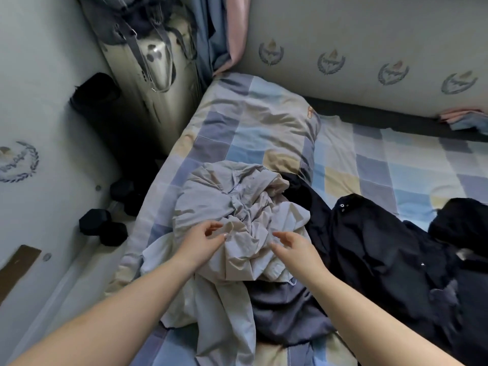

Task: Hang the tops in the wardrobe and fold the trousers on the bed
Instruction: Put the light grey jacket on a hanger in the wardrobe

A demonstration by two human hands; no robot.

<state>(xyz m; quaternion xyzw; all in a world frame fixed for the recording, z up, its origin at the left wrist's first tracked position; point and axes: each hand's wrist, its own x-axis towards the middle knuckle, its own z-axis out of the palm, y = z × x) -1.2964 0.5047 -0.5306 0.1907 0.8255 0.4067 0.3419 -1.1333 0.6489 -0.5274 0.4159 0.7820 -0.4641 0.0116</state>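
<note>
Crumpled clothes heaped on the checked bed (369, 165)
Head view: a wrinkled pale grey garment (237, 207) lies bunched mid-bed, dark clothes (383, 247) just beside it; left hand (203, 240) and right hand (293, 247) hover at it, each grip loose, fingers relaxed, holding nothing

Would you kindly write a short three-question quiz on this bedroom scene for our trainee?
1. True or false: the left hand is lifting the dark garment off the bed.
2. Which lies under both hands: A) the crumpled grey garment, B) the pillow, C) the dumbbells?
3. Fill in: the dark garment lies on the right hand's ____ side.

Key: 1 false; 2 A; 3 right.
</note>
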